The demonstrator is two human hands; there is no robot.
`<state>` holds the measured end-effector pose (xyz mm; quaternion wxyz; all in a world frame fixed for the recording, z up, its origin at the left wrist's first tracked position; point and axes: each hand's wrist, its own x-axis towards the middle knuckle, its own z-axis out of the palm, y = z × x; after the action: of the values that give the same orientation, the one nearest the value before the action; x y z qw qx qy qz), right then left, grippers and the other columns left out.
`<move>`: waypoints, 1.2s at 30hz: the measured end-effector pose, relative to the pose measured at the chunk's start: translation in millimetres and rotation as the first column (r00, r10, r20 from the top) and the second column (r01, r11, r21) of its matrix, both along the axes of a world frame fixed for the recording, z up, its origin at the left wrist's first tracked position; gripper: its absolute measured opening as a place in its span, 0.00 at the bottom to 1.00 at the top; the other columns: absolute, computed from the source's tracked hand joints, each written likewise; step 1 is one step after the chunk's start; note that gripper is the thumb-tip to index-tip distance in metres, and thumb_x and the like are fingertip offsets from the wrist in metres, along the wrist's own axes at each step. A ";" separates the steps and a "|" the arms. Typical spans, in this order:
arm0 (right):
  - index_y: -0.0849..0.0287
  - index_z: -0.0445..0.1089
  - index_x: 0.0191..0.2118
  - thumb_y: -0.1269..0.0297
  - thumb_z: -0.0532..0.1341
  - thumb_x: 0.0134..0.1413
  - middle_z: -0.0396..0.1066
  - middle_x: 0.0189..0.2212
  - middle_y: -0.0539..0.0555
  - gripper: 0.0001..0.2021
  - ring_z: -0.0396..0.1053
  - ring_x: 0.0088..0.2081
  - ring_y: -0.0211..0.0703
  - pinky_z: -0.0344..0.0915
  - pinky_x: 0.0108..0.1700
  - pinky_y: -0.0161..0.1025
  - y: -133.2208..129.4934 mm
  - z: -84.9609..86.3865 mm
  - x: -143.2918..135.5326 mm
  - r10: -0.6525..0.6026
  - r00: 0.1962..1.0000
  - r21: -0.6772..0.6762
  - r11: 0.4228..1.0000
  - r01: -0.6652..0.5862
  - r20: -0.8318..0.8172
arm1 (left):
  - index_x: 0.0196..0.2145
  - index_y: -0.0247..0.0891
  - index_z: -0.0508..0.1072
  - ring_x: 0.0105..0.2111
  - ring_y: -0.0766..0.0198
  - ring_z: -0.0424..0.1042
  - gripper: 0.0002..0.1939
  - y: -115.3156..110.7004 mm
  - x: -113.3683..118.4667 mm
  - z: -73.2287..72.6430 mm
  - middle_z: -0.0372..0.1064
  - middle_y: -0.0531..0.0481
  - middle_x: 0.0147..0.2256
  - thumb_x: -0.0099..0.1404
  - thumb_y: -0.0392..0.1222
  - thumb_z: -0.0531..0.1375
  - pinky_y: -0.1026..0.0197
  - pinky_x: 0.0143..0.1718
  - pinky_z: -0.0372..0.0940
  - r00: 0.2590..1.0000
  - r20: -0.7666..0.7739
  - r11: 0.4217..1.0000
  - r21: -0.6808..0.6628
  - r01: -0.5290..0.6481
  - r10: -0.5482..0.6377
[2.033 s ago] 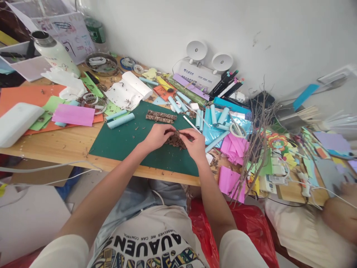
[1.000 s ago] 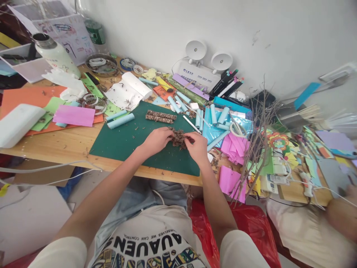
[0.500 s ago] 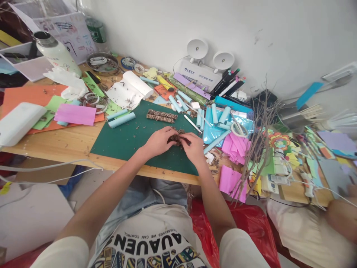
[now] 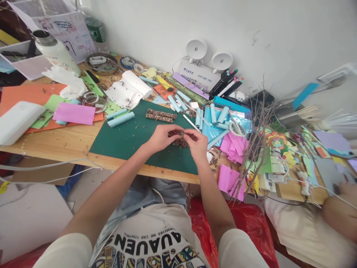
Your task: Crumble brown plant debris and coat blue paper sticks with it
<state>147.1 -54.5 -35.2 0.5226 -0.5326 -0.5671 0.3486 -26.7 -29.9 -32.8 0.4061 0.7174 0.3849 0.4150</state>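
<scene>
Above the green mat (image 4: 119,143), my left hand (image 4: 165,137) and my right hand (image 4: 196,143) meet fingertip to fingertip. Both are closed in a pinch on brown dry plant bits (image 4: 178,133), partly hidden by the fingers. Under my fingers lies a small heap of the same brown bits (image 4: 180,143) on the mat. Just beyond my hands, two rolls coated in brown bits (image 4: 160,115) lie side by side. A thin white stick (image 4: 191,123) rests at the mat's right edge.
Light-blue paper tubes (image 4: 121,120) lie left of the mat, with more at the right. A bundle of bare twigs (image 4: 255,145) leans over the table's right side, near pink paper (image 4: 233,147). A white bottle (image 4: 55,52) stands at the back left. Another person's arm (image 4: 341,212) is at far right.
My hands have lifted slightly off the heap and my right hand has shifted a little right. The fingertips now meet above the brown bits.
</scene>
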 end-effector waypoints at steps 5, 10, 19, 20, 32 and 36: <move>0.56 0.79 0.32 0.63 0.68 0.45 0.78 0.32 0.52 0.05 0.75 0.35 0.45 0.73 0.41 0.43 3.8 2.1 -2.5 -0.056 0.998 -0.050 0.997 0.055 -0.014 | 0.34 0.36 0.79 0.27 0.65 0.73 0.07 9.9 1.9 0.0 0.77 0.49 0.30 0.62 0.41 0.62 0.65 0.30 0.66 0.999 0.002 0.998 -0.042 -0.045 0.045; 0.56 0.78 0.30 0.62 0.69 0.43 0.78 0.27 0.51 0.06 0.75 0.30 0.44 0.74 0.38 0.43 1.8 4.5 0.9 -0.073 0.994 -0.107 0.992 0.065 -0.077 | 0.32 0.35 0.78 0.25 0.67 0.70 0.06 14.3 -2.5 -3.0 0.75 0.51 0.27 0.61 0.36 0.60 0.66 0.28 0.63 0.995 -0.083 0.998 -0.035 -0.059 0.056; 0.55 0.80 0.34 0.62 0.66 0.50 0.79 0.37 0.54 0.06 0.76 0.40 0.45 0.74 0.46 0.44 -7.8 4.4 -1.9 -0.016 0.995 -0.036 0.999 0.020 0.100 | 0.36 0.36 0.78 0.31 0.64 0.75 0.07 8.7 -2.9 -3.0 0.78 0.49 0.32 0.60 0.37 0.61 0.65 0.35 0.68 0.997 -0.059 0.997 -0.054 -0.054 0.051; 0.54 0.80 0.34 0.63 0.66 0.50 0.79 0.38 0.54 0.06 0.76 0.42 0.45 0.73 0.47 0.43 -8.3 4.8 -3.6 -0.014 0.992 -0.012 1.000 0.016 0.123 | 0.36 0.36 0.79 0.32 0.63 0.75 0.08 8.2 -2.3 -2.1 0.78 0.49 0.32 0.60 0.37 0.61 0.65 0.35 0.68 0.998 -0.050 0.997 -0.061 -0.052 0.049; 0.57 0.80 0.33 0.61 0.67 0.47 0.80 0.32 0.53 0.07 0.76 0.34 0.46 0.74 0.42 0.44 -0.6 -2.1 -4.3 -0.098 0.994 -0.064 0.993 0.100 0.042 | 0.35 0.38 0.81 0.25 0.65 0.73 0.09 11.9 -2.5 0.4 0.78 0.50 0.28 0.61 0.41 0.62 0.65 0.28 0.64 0.999 -0.033 0.994 -0.108 0.001 -0.005; 0.56 0.79 0.33 0.62 0.66 0.48 0.80 0.34 0.53 0.07 0.77 0.36 0.46 0.74 0.44 0.44 -2.9 -2.1 -5.2 -0.075 0.994 -0.049 0.996 0.080 0.084 | 0.34 0.36 0.80 0.26 0.66 0.72 0.08 9.9 -1.2 -0.7 0.77 0.50 0.27 0.61 0.40 0.61 0.66 0.29 0.63 0.996 -0.094 1.000 -0.008 -0.004 0.003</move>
<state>141.9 -57.4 -37.3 0.4980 -0.5816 -0.5575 0.3208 -27.9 -19.9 -33.5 0.3897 0.7339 0.4065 0.3799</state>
